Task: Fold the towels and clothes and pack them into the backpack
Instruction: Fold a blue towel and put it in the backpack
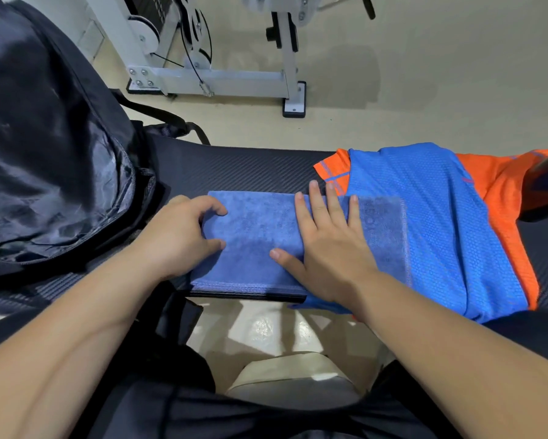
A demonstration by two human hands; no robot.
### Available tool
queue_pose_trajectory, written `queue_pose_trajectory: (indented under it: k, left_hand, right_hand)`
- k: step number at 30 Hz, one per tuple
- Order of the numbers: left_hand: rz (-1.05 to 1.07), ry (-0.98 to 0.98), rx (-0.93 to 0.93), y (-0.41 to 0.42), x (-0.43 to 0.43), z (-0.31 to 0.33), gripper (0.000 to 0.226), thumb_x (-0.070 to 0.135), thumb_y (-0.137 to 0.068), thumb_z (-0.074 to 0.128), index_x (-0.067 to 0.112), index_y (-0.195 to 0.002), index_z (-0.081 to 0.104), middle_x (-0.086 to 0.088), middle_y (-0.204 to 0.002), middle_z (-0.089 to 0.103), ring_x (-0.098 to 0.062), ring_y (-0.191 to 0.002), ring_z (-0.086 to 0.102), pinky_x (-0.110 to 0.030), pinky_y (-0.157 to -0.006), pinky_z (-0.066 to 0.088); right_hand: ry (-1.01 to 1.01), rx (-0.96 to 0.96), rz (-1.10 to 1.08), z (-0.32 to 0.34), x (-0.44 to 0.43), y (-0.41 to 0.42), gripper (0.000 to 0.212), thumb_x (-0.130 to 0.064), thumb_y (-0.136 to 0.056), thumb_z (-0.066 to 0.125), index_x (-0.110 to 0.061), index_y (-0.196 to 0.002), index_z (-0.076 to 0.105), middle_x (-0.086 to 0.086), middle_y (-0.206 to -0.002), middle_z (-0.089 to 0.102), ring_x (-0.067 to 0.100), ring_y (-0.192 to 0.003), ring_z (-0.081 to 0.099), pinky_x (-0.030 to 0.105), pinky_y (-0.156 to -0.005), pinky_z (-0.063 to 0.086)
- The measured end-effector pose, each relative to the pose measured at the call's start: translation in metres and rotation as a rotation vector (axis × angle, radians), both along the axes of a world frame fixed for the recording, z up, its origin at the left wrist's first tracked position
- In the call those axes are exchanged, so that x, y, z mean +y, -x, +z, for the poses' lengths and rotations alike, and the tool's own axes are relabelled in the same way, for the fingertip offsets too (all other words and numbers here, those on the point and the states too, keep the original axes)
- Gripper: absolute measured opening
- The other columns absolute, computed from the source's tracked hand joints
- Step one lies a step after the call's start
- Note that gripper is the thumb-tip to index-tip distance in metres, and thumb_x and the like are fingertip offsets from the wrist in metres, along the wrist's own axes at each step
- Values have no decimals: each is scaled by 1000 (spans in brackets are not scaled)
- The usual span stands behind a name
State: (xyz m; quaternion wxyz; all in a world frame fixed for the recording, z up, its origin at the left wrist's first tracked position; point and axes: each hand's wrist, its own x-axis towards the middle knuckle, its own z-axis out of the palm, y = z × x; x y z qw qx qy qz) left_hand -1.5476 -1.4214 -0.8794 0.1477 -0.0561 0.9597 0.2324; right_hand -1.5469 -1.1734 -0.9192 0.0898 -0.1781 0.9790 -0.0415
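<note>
Head view, 1 of 1. Found 1 folded blue towel (253,236) lying flat at near edge of black bench (250,169). Recorded left hand (180,236) at towel's left end, fingers and thumb curled onto that edge, gripping it. Recorded right hand (329,245) flat on towel's middle, fingers straight and spread, pressing, clasping nothing. Noted blue-and-orange shirt (440,217) right of towel, partly beneath it. Noted open black backpack (44,153) left of towel.

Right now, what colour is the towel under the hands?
Blue; the towel shows best in the head view.
</note>
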Motion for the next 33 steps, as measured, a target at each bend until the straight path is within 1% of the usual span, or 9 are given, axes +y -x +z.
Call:
queue_pose_trajectory:
  k: [3, 7, 12, 15, 19, 23, 27, 30, 33]
  left_hand:
    - [-42, 28, -23, 10, 3, 2, 50, 31, -70, 89, 41, -107, 58, 3, -89, 51, -17, -82, 52, -31, -75, 39]
    - [-5, -143, -38, 18, -3, 2, 38, 17, -67, 91, 31, -93, 68, 0, -73, 56, -10, -55, 46, -27, -60, 40]
    - [64, -347, -25, 20, -9, 0, 33, 0, -70, 86, 25, -89, 73, 3, -66, 48, -11, -54, 39, -27, -61, 35]
    - [101, -427, 58, 14, -2, 3, 35, -4, -73, 79, 26, -92, 75, 6, -64, 45, -10, -56, 39, -26, -60, 36]
    - [264, -562, 53, 8, -2, 7, 37, -5, -74, 78, 26, -93, 76, 2, -73, 47, -14, -63, 42, -30, -63, 36]
    - [460, -740, -123, -2, 3, 8, 36, -8, -77, 76, 18, -101, 73, -3, -80, 47, -15, -61, 47, -27, -57, 39]
    - [649, -1033, -257, 1, 9, 26, 38, -8, -86, 64, 15, -116, 67, -1, -76, 65, -9, -57, 62, -20, -53, 49]
    - [699, -1119, -306, 1, 14, 35, 40, -7, -86, 62, 14, -120, 68, -1, -77, 62, -6, -50, 60, -16, -46, 48]
    - [693, -1179, -316, -1, 19, 40, 39, -9, -87, 59, 14, -118, 68, 0, -73, 64, -5, -51, 63, -16, -47, 49]
  right_hand:
    - [-12, 9, 0, -2, 1, 0, 102, -84, -86, 11, -15, -161, 2, 12, -168, -11, 33, -154, -16, 60, -122, -4]
    - [-1, 7, -8, -1, 0, 1, 102, -84, -87, 13, -16, -161, 2, 11, -168, -10, 32, -154, -16, 60, -122, -5]
    - [-8, 18, -15, -2, -1, 0, 101, -84, -87, 15, -16, -161, 4, 11, -169, -7, 32, -155, -12, 60, -122, -2]
    - [-7, 10, -15, -1, 0, 1, 100, -84, -87, 13, -18, -161, 2, 9, -169, -10, 30, -154, -15, 59, -122, -3]
    - [-2, -2, -15, 0, 1, 1, 100, -84, -86, 12, -19, -161, 1, 7, -169, -11, 29, -154, -17, 58, -122, -5]
    - [0, 8, -13, 0, 0, 1, 100, -84, -86, 11, -18, -161, 3, 8, -169, -9, 31, -154, -15, 58, -122, -4]
    - [-7, 11, -9, -1, 0, 0, 100, -84, -86, 9, -18, -161, 2, 8, -169, -8, 31, -154, -15, 58, -123, -5]
    - [-3, 24, -13, -1, 0, 0, 100, -84, -87, 10, -17, -161, 5, 9, -169, -5, 31, -154, -13, 59, -123, -3]
    - [6, 21, -10, -1, 1, 0, 99, -83, -88, 11, -16, -161, 8, 10, -169, -3, 32, -155, -11, 59, -123, -2]
